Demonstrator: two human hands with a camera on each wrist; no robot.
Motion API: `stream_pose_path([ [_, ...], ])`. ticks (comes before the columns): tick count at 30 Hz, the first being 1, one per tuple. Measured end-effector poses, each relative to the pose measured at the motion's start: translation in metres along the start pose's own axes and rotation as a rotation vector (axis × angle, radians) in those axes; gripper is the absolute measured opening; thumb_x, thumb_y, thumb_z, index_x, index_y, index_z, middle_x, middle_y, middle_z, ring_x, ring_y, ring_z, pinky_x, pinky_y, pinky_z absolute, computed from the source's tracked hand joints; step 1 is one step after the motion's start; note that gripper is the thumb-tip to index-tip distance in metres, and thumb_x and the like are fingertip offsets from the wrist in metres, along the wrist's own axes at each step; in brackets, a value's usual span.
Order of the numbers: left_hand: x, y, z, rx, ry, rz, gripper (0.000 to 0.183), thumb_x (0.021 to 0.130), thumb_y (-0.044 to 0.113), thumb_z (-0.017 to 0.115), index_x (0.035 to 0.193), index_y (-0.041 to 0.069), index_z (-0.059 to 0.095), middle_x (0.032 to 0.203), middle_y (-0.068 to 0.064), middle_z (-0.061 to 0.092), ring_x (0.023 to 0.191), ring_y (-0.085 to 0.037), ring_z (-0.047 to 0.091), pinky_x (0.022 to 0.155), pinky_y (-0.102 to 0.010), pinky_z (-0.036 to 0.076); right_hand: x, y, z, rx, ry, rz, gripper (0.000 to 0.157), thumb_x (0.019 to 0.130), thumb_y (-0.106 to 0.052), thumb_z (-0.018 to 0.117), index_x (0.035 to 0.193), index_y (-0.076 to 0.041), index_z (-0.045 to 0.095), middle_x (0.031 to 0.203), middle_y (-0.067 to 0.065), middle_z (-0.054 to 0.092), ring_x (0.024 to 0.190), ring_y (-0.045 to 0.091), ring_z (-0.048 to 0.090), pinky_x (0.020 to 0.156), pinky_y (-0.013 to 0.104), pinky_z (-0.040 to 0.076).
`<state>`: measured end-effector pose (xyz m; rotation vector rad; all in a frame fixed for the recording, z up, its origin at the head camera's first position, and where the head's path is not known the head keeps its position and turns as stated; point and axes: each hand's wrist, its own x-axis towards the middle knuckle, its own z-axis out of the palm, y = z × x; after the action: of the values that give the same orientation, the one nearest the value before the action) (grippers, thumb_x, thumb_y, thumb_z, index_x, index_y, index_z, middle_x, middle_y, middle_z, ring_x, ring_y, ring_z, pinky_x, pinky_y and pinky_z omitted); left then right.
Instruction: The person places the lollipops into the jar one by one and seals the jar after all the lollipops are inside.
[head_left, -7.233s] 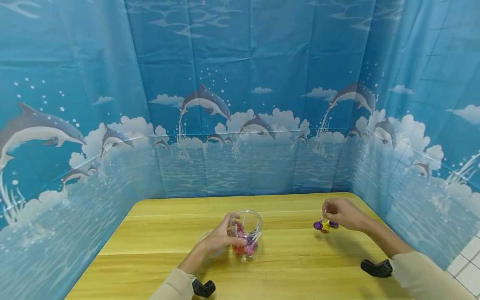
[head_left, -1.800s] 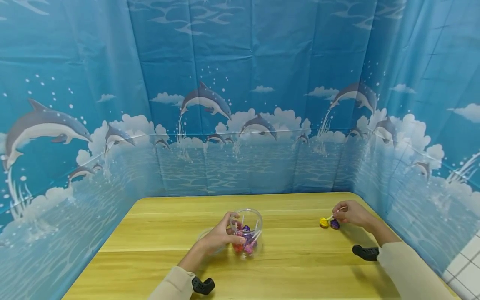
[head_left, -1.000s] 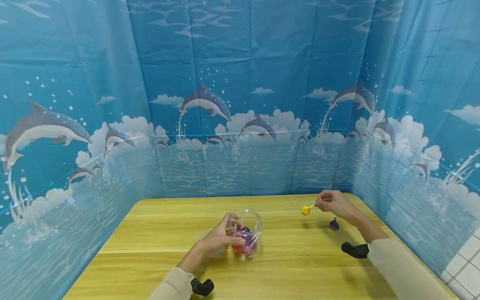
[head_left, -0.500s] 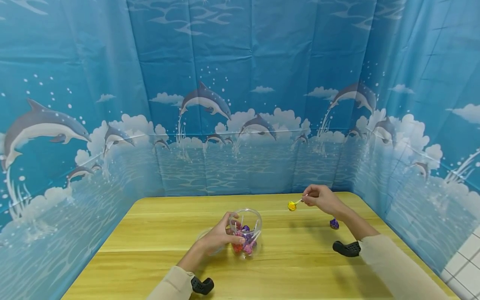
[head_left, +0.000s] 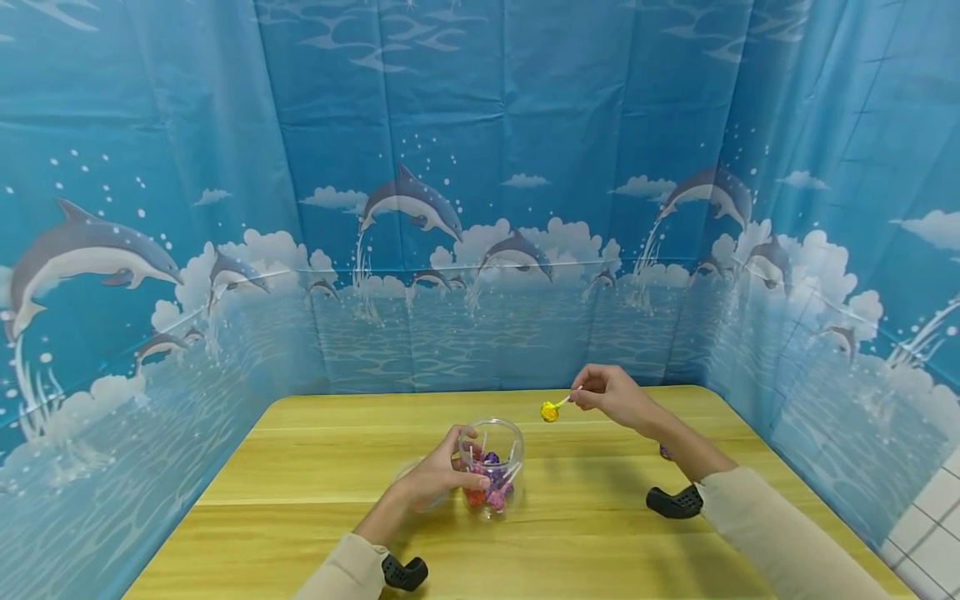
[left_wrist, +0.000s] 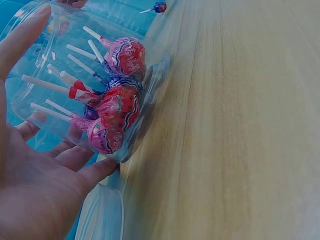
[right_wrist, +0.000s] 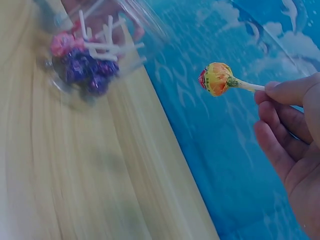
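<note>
My right hand point(head_left: 617, 399) pinches the white stick of a yellow lollipop point(head_left: 550, 412) between thumb and fingers. The lollipop hangs in the air over the table, right of a clear plastic jar point(head_left: 492, 429). Around the jar's left side, my left hand point(head_left: 438, 477) grips it with thumb and fingers. Inside lie several wrapped lollipops, pink, red and purple, their sticks pointing up; a red one point(left_wrist: 119, 106) and a pink one point(left_wrist: 126, 55) show in the left wrist view. A purple lollipop point(head_left: 665, 452) lies on the table, partly hidden behind my right forearm.
A clear round lid point(left_wrist: 102, 215) lies on the table beside the jar, mostly behind my left hand. The wooden table point(head_left: 337, 533) ends at a blue dolphin-print curtain point(head_left: 450, 333) at the back and sides. Each wrist wears a black device point(head_left: 405, 573).
My right hand has picked the yellow lollipop off the table, leaving one purple one, and has carried it left toward the jar. The left hand stays on the jar.
</note>
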<state>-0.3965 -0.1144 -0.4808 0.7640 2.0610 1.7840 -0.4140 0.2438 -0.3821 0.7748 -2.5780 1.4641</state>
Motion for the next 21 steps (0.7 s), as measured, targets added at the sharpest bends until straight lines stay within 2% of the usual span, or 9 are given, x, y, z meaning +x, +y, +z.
stream_pose_path([
  [4, 0.001, -0.001, 0.0, 0.005, 0.003, -0.002, 0.071, 0.092, 0.011, 0.08, 0.146, 0.011, 0.034, 0.137, -0.019, 0.048, 0.101, -0.025, 0.05, 0.086, -0.037, 0.048, 0.004, -0.01, 0.011, 0.014, -0.013, -0.032, 0.007, 0.104, -0.01, 0.065, 0.105, -0.004, 0.067, 0.095, 0.009, 0.072, 0.089, 0.029, 0.069, 0.078, 0.041, 0.058],
  [12, 0.001, -0.002, -0.001, 0.018, 0.009, -0.004, 0.077, 0.091, 0.013, 0.08, 0.15, 0.005, 0.03, 0.136, -0.018, 0.048, 0.103, -0.026, 0.052, 0.087, -0.038, 0.049, 0.016, -0.026, 0.035, 0.042, -0.079, -0.105, 0.007, 0.104, -0.009, 0.063, 0.104, -0.004, 0.067, 0.098, 0.008, 0.073, 0.09, 0.028, 0.069, 0.08, 0.04, 0.058],
  [16, 0.002, -0.002, -0.001, 0.027, 0.007, -0.004, 0.077, 0.092, 0.014, 0.08, 0.15, 0.005, 0.031, 0.136, -0.018, 0.048, 0.106, -0.027, 0.052, 0.089, -0.039, 0.049, 0.022, -0.033, 0.05, 0.038, -0.13, -0.119, 0.007, 0.105, -0.008, 0.062, 0.104, -0.002, 0.066, 0.098, 0.007, 0.073, 0.091, 0.026, 0.069, 0.082, 0.039, 0.058],
  [21, 0.002, -0.001, -0.001, 0.017, -0.001, -0.007, 0.074, 0.092, 0.013, 0.079, 0.149, 0.007, 0.032, 0.138, -0.019, 0.047, 0.108, -0.028, 0.055, 0.091, -0.04, 0.05, 0.028, -0.038, 0.066, 0.016, -0.177, -0.147, 0.006, 0.103, -0.005, 0.064, 0.103, 0.002, 0.066, 0.096, 0.012, 0.073, 0.088, 0.027, 0.07, 0.079, 0.036, 0.058],
])
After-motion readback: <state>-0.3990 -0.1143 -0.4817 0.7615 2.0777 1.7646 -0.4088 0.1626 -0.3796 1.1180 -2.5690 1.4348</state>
